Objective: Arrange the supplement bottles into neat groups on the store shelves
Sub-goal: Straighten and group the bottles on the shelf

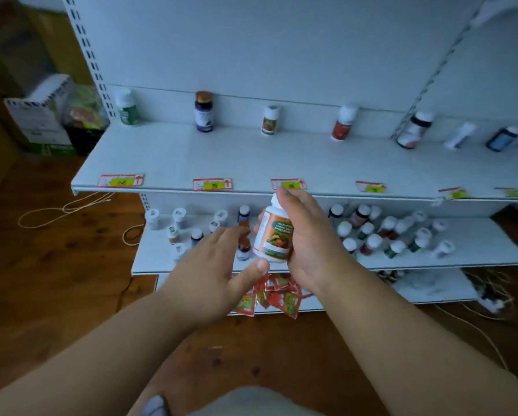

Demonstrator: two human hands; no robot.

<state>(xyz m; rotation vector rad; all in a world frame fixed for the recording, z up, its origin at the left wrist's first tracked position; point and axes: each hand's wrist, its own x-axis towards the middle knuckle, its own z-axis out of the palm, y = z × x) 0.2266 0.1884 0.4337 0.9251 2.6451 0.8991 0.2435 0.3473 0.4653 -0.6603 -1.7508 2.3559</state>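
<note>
A green-labelled white bottle (127, 108) stands at the far left of the upper white metal shelf (251, 157). Below it, the left hand (212, 274) reaches forward with fingers loosely spread, holding nothing. Just beside it, the right hand (307, 238) grips a white plastic orange-labelled supplement bottle (275, 232) above the crowded lower shelf (476, 250).

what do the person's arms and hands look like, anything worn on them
Both forearms are bare right down to the bottom edge of the picture, with no sleeves showing. The left hand and right hand have no gloves, and no rings, watch or bands can be seen.
</note>
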